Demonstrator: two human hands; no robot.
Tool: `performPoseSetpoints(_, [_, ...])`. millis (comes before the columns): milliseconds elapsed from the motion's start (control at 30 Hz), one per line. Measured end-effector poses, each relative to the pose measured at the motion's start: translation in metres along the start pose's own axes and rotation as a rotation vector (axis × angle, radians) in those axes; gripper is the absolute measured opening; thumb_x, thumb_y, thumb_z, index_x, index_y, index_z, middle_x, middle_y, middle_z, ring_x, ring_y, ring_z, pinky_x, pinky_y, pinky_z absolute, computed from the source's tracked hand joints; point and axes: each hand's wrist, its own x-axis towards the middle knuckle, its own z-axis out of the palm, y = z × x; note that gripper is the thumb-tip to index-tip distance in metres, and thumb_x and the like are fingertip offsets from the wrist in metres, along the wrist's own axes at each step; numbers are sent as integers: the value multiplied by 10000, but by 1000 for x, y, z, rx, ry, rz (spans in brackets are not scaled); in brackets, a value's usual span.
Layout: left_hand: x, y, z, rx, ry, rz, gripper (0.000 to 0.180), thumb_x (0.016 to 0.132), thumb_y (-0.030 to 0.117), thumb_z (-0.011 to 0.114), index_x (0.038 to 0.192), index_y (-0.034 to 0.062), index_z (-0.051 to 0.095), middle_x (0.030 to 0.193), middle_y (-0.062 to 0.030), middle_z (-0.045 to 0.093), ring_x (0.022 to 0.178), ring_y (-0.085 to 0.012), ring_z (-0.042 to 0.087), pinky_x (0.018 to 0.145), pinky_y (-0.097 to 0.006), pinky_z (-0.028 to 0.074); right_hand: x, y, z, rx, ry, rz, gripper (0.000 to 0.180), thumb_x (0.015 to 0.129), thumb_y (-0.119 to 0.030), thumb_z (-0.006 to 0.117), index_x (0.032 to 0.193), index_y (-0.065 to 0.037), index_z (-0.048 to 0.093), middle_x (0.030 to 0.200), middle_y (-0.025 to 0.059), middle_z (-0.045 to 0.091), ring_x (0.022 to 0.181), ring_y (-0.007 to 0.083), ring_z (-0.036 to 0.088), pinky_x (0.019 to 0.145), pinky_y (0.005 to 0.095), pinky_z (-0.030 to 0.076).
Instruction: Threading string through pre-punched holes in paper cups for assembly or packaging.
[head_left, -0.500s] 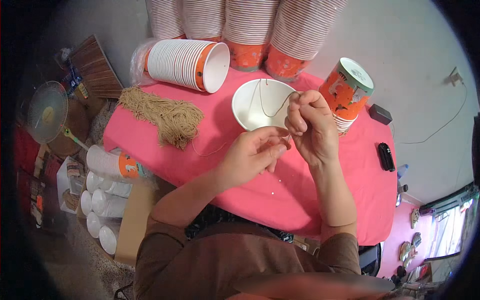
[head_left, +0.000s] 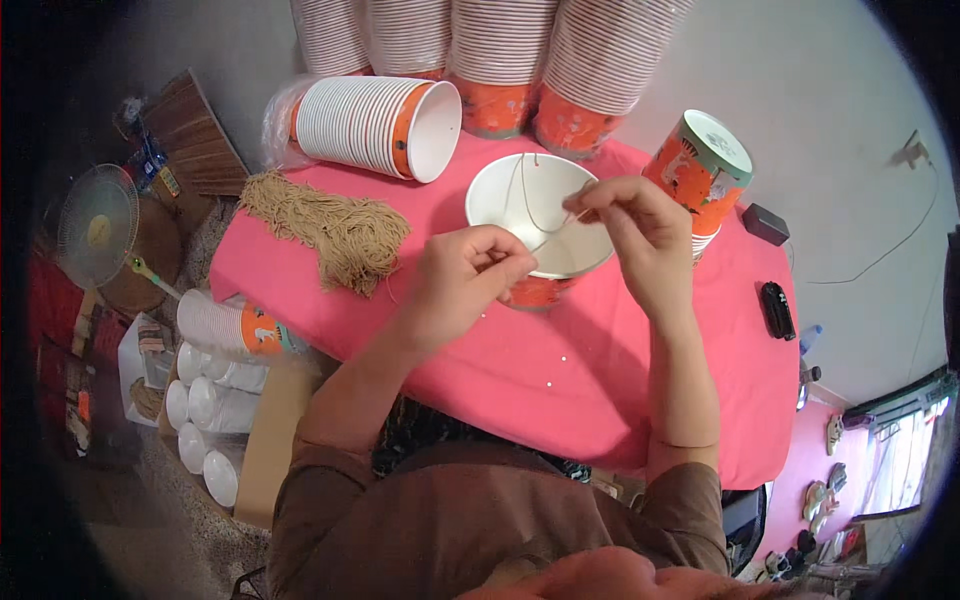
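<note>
A white-lined paper bucket (head_left: pixel 488 203) with an orange printed outside stands upright before me, its mouth toward me. A thin tan cord (head_left: pixel 524 190) hangs from a small hole near its far rim and loops inside. My left hand (head_left: pixel 468 280) is at the near left rim, thumb and fingers pinched on the cord. Over the right rim, my right hand (head_left: pixel 645 235) pinches the cord too, its fingertips pressed together. The exact cord ends are too fine to make out. On the left lies a bundle of tan cords (head_left: pixel 330 228).
Nested paper buckets (head_left: pixel 365 125) lie behind the cords; tall wrapped stacks (head_left: pixel 590 80) stand at the back. An upside-down stack (head_left: pixel 705 165), a black box (head_left: pixel 766 225) and a black object (head_left: pixel 776 311) sit right. A carton (head_left: pixel 275 430) of wrapped white containers stands on the floor, left.
My hands have drawn apart: the left moved left and up, the right slightly right. The bucket's near rim and orange front now show between them.
</note>
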Motion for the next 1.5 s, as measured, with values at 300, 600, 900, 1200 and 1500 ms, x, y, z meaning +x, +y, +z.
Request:
performPoseSetpoints(300, [-4, 29, 4, 720, 38, 509, 98, 787, 98, 669, 850, 56, 607, 770, -103, 612, 690, -309, 613, 596, -384, 491, -15, -33, 11, -104, -311, 185, 506, 824, -32, 634, 1303, -15, 473, 1111, 126, 587, 771, 153, 605, 628, 285, 485])
performPoseSetpoints(600, [-16, 35, 2, 829, 74, 604, 90, 792, 75, 652, 822, 53, 571, 743, -99, 553, 678, -296, 587, 568, -402, 468, -17, -33, 13, -45, -443, 346, 112, 857, -17, 635, 965, 9, 650, 699, -27, 559, 609, 27, 465, 540, 193, 387])
performPoseSetpoints(900, [-10, 20, 8, 765, 46, 430, 144, 764, 109, 690, 814, 48, 569, 780, -96, 587, 715, -283, 614, 590, -386, 491, -12, -26, 7, -256, -373, 338, 79, 803, -73, 632, 823, 4, 634, 661, 93, 611, 590, 151, 581, 555, 303, 449])
performPoseSetpoints(1200, [-6, -17, 1, 781, 46, 553, 191, 755, 27, 703, 939, 16, 649, 921, -115, 635, 826, -278, 641, 702, -369, 525, -5, -5, -11, -470, -493, 56, 58, 777, -25, 634, 816, 12, 610, 686, 66, 596, 630, 159, 585, 575, 294, 468])
performPoseSetpoints(1500, [-11, -26, -5, 921, 67, 901, 248, 681, 38, 627, 924, -4, 652, 935, -102, 609, 772, -236, 593, 641, -328, 511, -8, -11, -3, -517, -561, 64, 54, 738, -48, 632, 747, -15, 590, 687, 162, 599, 657, 326, 610, 607, 405, 472])
